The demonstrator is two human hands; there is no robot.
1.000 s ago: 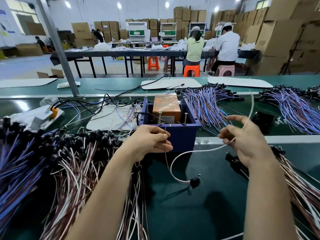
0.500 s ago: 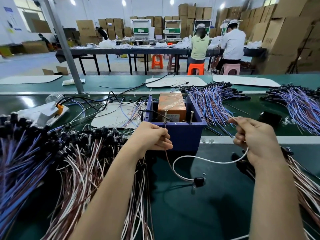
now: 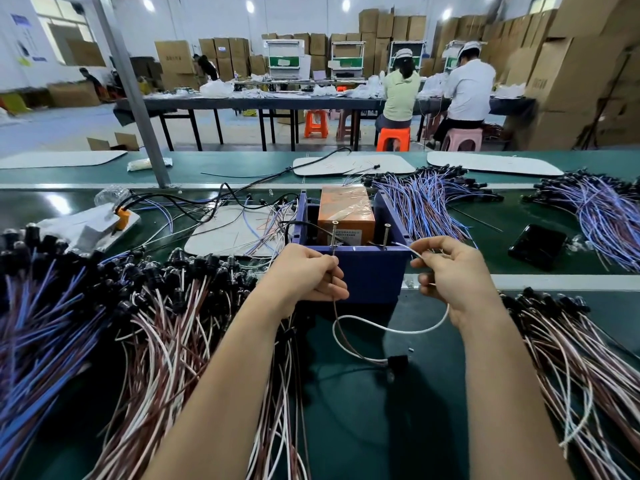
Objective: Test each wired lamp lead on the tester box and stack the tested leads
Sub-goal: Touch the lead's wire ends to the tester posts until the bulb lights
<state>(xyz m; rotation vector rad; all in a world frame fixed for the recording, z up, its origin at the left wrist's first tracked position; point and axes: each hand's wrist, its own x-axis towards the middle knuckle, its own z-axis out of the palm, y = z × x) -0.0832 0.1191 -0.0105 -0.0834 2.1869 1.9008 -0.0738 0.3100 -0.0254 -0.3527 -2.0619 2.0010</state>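
Observation:
The tester box (image 3: 370, 271) is a blue open bin holding an orange block (image 3: 344, 209), with two upright screws at its near rim. One lamp lead (image 3: 388, 329) hangs below it, its black lamp holder (image 3: 397, 361) resting on the green belt. My left hand (image 3: 308, 275) pinches the lead's brown wire against the left screw (image 3: 334, 233). My right hand (image 3: 450, 271) pinches the white wire, whose tip reaches toward the right screw (image 3: 386, 235). A big pile of brown-and-white leads (image 3: 166, 323) lies to the left, and another pile (image 3: 571, 358) to the right.
Blue-and-brown lead bundles (image 3: 426, 199) lie behind the box, with more of them (image 3: 602, 209) at the far right and a heap (image 3: 34, 341) at the left edge. A black phone (image 3: 536, 245) lies right of the box. A grey post (image 3: 135, 98) stands back left. Two people sit at a far table.
My right hand has moved left and closed on the white wire, bringing its tip to the box's right screw. The left hand has stayed at the left screw. The lamp holder shifted slightly right.

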